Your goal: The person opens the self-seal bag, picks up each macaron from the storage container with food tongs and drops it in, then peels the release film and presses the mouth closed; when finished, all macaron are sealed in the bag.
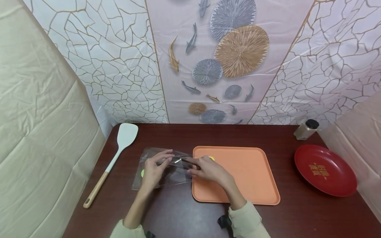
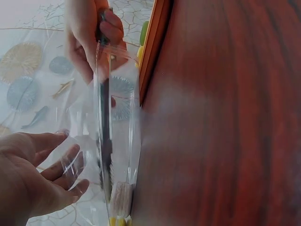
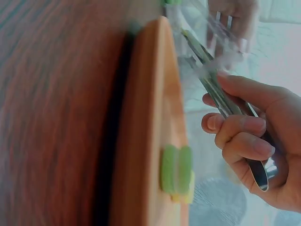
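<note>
Right hand (image 1: 209, 170): fingers curled firmly round metal tongs (image 3: 216, 92), which reach into a clear bag (image 1: 175, 178) on the table (image 1: 178, 215). Left hand (image 1: 153, 170): fingers parted, slightly bent, touching the bag's film; whether they pinch it cannot be told. Right of the bag: orange tray (image 1: 247, 175) bearing a green-and-white piece (image 3: 169, 169). Farther right: red plate (image 1: 327, 170). Left: spatula (image 1: 114, 161).

I wear plain, pale cream sleeves (image 1: 249, 221); a small black fitting (image 1: 224, 221) shows beside my right cuff (image 1: 237, 211), another beside my left.
</note>
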Available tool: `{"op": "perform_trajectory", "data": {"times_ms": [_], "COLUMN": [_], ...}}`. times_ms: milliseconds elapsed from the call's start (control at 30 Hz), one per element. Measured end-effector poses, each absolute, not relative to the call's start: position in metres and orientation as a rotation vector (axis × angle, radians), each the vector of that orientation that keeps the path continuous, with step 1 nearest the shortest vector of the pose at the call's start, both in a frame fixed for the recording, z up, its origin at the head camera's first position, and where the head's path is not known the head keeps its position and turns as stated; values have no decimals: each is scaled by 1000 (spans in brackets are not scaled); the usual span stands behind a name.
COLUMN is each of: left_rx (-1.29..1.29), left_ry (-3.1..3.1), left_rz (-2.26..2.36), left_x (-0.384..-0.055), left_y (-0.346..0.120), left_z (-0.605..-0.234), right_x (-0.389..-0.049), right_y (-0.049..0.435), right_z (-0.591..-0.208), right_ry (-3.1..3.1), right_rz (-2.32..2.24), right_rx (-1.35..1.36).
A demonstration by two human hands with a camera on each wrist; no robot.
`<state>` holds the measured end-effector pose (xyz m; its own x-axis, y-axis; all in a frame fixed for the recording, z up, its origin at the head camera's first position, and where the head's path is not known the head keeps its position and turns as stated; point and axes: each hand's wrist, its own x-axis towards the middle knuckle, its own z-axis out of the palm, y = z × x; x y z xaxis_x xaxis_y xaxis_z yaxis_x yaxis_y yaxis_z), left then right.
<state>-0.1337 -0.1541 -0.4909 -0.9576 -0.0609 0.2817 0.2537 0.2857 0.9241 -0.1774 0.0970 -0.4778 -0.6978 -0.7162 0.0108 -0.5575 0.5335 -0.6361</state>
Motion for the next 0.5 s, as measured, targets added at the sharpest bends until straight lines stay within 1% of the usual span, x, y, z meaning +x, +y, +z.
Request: {"op": "perform_trajectory", "data": {"times_ms": [33, 67, 167, 500], "left_rx": [-183, -190, -185, -187], "left_ry": [-2289, -2282, -2283, -2286], "left_rz": [-1723, -1721, -1717, -1698], "left_x": [-134, -134, -134, -134], "left_y": [-154, -154, -154, -153], "left_z": [-491, -492, -492, -494], "right_x": [-175, -169, -161, -148], "right_y": [100, 102, 119, 206], "right_z": [-475, -461, -451, -428], "right_ry": [2529, 2521, 2524, 2511], "right_rz": [-917, -928, -928, -975], "right_rx": [-1052, -1000, -954, -854]}}
